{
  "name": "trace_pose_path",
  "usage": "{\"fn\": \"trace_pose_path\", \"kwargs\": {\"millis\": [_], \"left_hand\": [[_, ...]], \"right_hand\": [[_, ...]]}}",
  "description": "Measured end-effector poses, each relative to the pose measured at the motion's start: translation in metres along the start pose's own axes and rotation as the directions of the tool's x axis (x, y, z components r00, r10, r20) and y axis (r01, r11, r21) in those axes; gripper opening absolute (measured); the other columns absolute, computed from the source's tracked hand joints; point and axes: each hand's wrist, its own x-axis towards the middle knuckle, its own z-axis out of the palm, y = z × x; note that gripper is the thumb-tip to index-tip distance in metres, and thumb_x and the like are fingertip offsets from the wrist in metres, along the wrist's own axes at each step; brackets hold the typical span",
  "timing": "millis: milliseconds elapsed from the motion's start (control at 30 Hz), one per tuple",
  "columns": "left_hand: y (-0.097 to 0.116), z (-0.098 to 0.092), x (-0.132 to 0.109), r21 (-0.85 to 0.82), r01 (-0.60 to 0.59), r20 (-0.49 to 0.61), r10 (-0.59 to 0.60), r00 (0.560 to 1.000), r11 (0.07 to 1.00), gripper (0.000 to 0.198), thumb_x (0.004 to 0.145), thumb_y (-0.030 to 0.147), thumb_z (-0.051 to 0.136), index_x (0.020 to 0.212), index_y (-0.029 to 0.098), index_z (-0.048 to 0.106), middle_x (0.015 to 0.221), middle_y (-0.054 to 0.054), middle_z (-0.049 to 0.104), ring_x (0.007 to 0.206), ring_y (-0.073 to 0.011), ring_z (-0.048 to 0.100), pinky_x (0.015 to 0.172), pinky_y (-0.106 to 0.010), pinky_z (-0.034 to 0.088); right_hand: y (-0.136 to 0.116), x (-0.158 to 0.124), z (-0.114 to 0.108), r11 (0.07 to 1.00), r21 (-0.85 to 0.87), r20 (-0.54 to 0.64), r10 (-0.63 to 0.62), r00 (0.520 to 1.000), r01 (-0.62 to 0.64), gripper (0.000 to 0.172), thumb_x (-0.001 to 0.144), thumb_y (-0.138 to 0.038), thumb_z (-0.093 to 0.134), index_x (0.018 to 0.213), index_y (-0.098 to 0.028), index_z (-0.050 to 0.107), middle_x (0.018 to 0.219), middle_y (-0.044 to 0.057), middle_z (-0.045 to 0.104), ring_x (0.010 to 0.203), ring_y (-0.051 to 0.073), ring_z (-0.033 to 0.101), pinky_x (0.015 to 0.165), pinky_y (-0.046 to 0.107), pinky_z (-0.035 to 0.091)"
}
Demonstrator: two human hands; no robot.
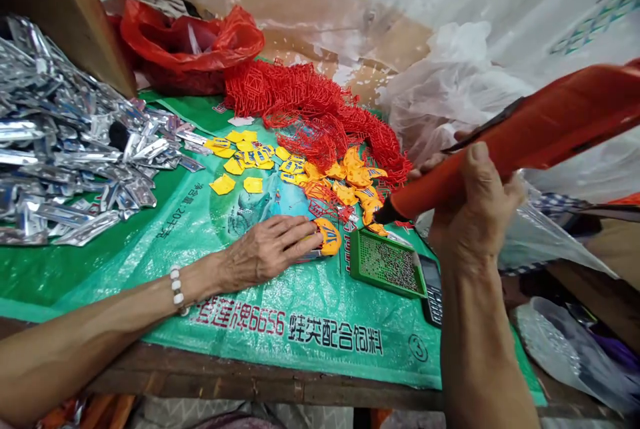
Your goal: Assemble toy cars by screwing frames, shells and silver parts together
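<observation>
A yellow plastic piece (327, 237) with blue markings lies on the green woven sack sheet (200, 215) near the middle of the table, and the left hand (265, 252) rests flat over it, fingers close together and pressing its left edge down. The right hand (475, 205) is wrapped tight around an orange handheld tool (525, 135), whose dark tip points down just to the right of the piece. Just beside the tip sits a green tray (357, 269) of tiny metal pins, with a dark mobile phone (433, 292) touching its right side. More yellow pieces (250, 155) are scattered behind, then a heap of red plastic frames (310, 102), a red plastic bag (190, 42), and silver foil packets (60, 142) piled at far left.
</observation>
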Motion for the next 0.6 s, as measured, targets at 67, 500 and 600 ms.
{"fn": "trace_pose_path", "kwargs": {"millis": [67,500,600], "left_hand": [[-0.005,0.000,-0.003,0.004,-0.044,0.101,0.043,0.994,0.999,0.039,0.100,0.019,0.045,0.138,0.011,0.041,0.132,-0.016,0.061,0.125,-0.0285,0.055,0.100,-0.046,0.049],[0.002,-0.006,0.000,-0.252,0.223,0.044,-0.219,0.975,0.942,0.050,0.097,0.036,0.054,0.138,0.013,0.038,0.119,-0.014,0.063,0.110,-0.0248,0.058,0.092,-0.043,0.053],[0.009,-0.009,0.002,-0.099,0.063,0.020,-0.061,0.998,0.993,0.049,0.099,0.024,0.048,0.144,0.015,0.030,0.121,-0.015,0.063,0.115,-0.0269,0.057,0.095,-0.045,0.051]], "right_hand": [[0.001,-0.001,-0.007,0.998,-0.033,0.058,0.058,0.997,-0.056,0.026,0.077,-0.040,0.068,0.094,-0.023,0.059,0.081,0.002,0.061,0.075,0.019,0.063,0.075,0.040,0.054],[0.027,-0.089,-0.038,0.788,-0.616,0.136,0.105,0.985,0.001,0.031,0.085,-0.042,0.063,0.110,-0.023,0.062,0.104,0.008,0.068,0.096,0.024,0.065,0.089,0.049,0.051],[0.029,-0.096,-0.027,0.751,-0.585,0.573,0.115,0.811,0.307,0.033,0.089,-0.041,0.058,0.116,-0.023,0.062,0.116,0.010,0.068,0.109,0.027,0.063,0.096,0.053,0.050]]}}
